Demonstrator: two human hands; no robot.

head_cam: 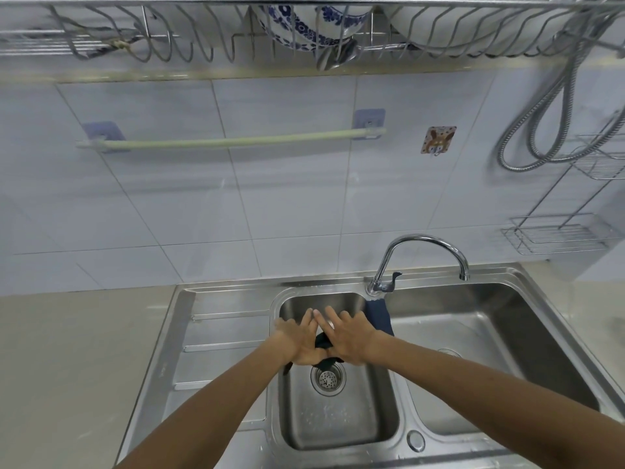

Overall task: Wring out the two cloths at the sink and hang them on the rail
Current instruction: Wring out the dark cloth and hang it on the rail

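Cloth (324, 343) dark, bunched above drain (328, 378) | left hand (302, 340) + right hand (351, 336) pressed on it, fingers splayed | blue cloth (378, 316) draped right of drain | rail (230, 142) bare

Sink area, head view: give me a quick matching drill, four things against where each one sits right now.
Things:
1. dark cloth
2. blue cloth
3. rail
4. strainer

Places:
A. bare, on the tiled wall above the sink
B. draped over the divider between the two basins, below the tap
C. in the floor of the small basin
D. pressed between the left hand and the right hand

Pairs: 1-D, 2-B, 3-A, 4-C
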